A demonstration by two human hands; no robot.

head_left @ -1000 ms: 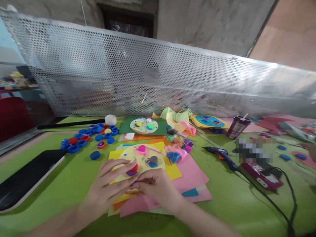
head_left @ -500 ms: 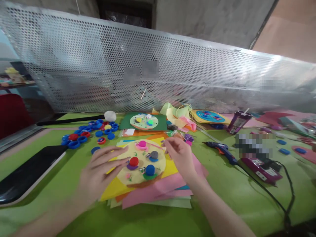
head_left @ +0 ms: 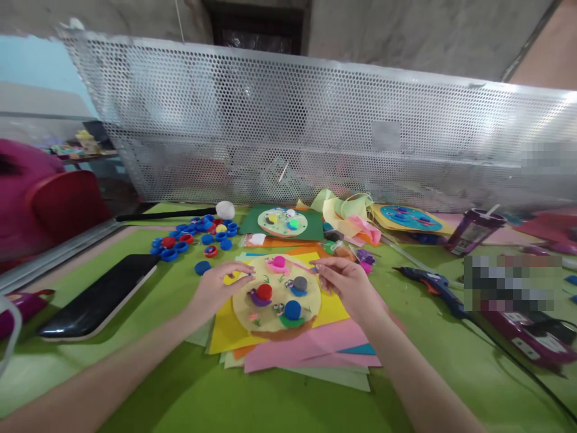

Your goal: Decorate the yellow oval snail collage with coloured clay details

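Observation:
A round cream disc (head_left: 246, 310) lies on a stack of coloured paper sheets. It bears snail figures with bottle-cap shells: a pink snail (head_left: 278, 263), a grey one, a red snail (head_left: 264, 293) and a blue snail (head_left: 293, 310). My left hand (head_left: 220, 288) is at the disc's upper left edge, thumb and fingers pinched together around something too small to name. At the upper right edge, my right hand (head_left: 347, 279) pinches a tiny item I cannot make out. A thin pink strip (head_left: 297, 264) runs from near the pink snail toward those fingertips.
Blue and red bottle caps (head_left: 183, 240) and a black phone (head_left: 101, 294) lie left. A glue gun (head_left: 433, 282), its cord and a purple power strip (head_left: 518, 331) lie right. Behind are other decorated discs, a purple cup (head_left: 473, 231) and a perforated metal panel (head_left: 270, 120).
My left hand has drawn back from over the disc to its left edge, its spread fingers now pinched. The right hand stays at the upper right edge. The view has turned left.

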